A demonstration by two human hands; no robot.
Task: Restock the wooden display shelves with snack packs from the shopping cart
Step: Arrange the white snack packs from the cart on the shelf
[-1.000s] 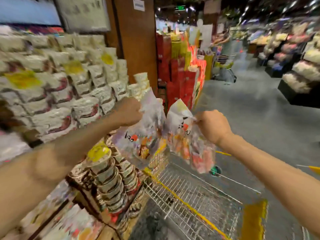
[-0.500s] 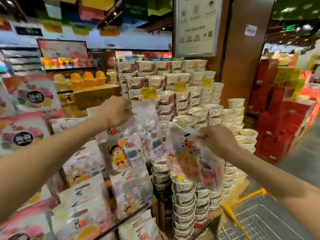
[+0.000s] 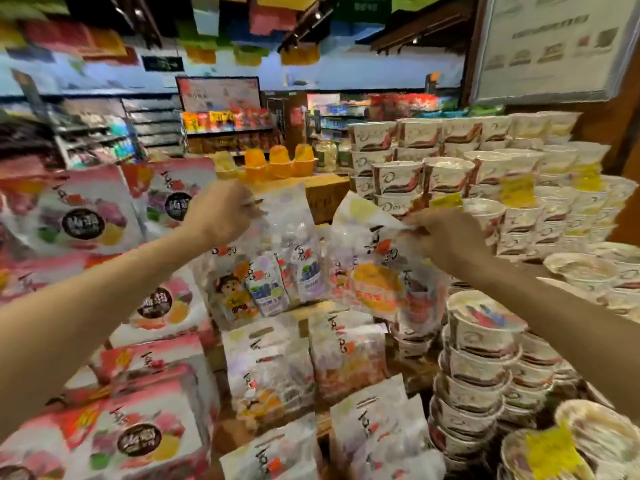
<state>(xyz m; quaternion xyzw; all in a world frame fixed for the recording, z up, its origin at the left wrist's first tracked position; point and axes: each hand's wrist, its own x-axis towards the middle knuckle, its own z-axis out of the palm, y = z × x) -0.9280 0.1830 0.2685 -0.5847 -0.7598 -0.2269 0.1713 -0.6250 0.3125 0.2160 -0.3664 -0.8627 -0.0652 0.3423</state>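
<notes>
Snack packs (image 3: 266, 268) pinched by top seams in my left hand (image 3: 221, 211) and right hand (image 3: 446, 239); thin grip risks slipping before shelving

Surroundings: stacked goods beside the display.
White paper cups (image 3: 485, 344) stacked in tiers at right, some with yellow tags (image 3: 550, 452); orange jelly cups (image 3: 277, 164) on a cardboard box (image 3: 325, 195); framed poster (image 3: 550, 46) upper right; coloured ceiling flags (image 3: 273, 19).

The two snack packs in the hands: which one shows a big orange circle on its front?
The pack held by the right hand: its snack pack shows the orange circle. The left hand's pack shows a cartoon figure and purple sachets instead.
</notes>
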